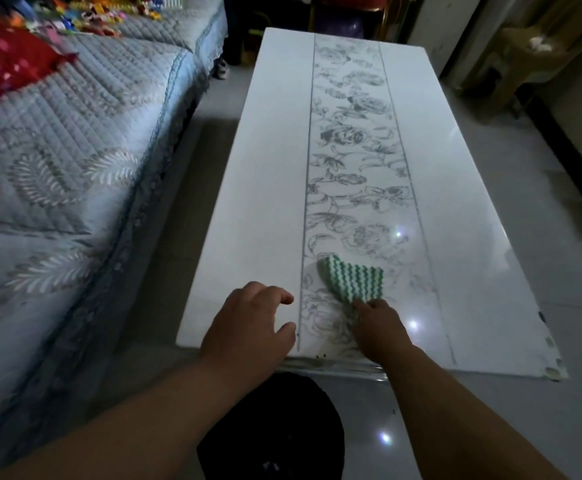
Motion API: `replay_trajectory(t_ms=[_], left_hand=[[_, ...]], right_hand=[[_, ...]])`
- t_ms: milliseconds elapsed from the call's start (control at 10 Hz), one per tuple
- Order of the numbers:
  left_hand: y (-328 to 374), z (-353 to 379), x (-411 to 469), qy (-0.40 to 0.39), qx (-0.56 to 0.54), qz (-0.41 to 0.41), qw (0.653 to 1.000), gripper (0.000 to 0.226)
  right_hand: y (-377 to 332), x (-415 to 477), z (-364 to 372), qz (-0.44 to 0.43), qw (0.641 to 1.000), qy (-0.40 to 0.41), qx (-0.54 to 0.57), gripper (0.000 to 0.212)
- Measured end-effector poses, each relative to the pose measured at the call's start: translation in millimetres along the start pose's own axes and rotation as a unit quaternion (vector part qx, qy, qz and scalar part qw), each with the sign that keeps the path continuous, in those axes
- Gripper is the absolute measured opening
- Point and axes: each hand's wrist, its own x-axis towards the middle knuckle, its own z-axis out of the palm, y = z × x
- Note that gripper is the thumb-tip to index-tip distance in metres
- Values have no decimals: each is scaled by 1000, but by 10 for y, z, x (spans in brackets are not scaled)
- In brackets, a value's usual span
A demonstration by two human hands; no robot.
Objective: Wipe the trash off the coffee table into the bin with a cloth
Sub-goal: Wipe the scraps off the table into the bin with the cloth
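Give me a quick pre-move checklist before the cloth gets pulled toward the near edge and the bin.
1. Cloth held: ok. The right hand pinches the green striped cloth, which lies flat on the coffee table.
2. Bin under the edge: ok. The black bin sits just below the near edge, between the arms.
3. Crumbs within the sweep: ok. Small dark crumbs lie at the near edge above the bin.
4. Left hand clear of the path: ok. The left hand rests empty beside the cloth.
5. Rest of the tabletop free of trash: cannot tell; the floral band could hide specks.
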Motion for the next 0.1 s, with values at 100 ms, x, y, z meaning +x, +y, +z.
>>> replay_trajectory(t_ms=[100], left_hand=[[9, 75, 15, -15, 23, -1, 1000, 40]], right_hand=[[0, -77, -60, -20, 1000, 11, 6, 52]])
